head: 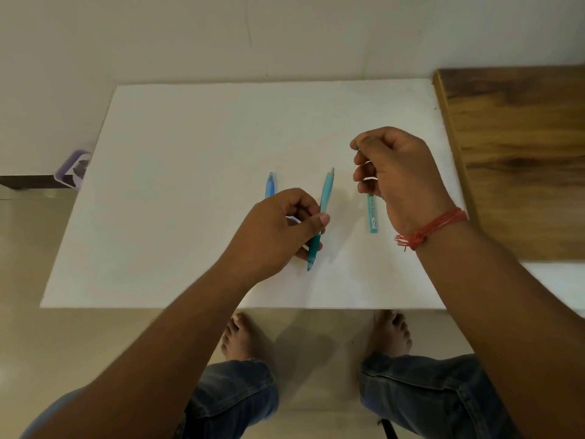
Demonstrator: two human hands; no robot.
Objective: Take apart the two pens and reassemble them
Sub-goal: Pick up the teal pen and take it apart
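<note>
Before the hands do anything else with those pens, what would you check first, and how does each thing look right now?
1. Left hand has a firm hold on the teal pen: ok, fingers closed around its lower half.
2. Right hand holds its teal pen piece: ok, the piece hangs below the fist.
3. What the right fingertips pinch at the top: cannot tell, too small.
4. Blue pen safely on the white table: ok, though the left hand partly hides it.
5. Whether all small parts are accounted for: cannot tell.
</note>
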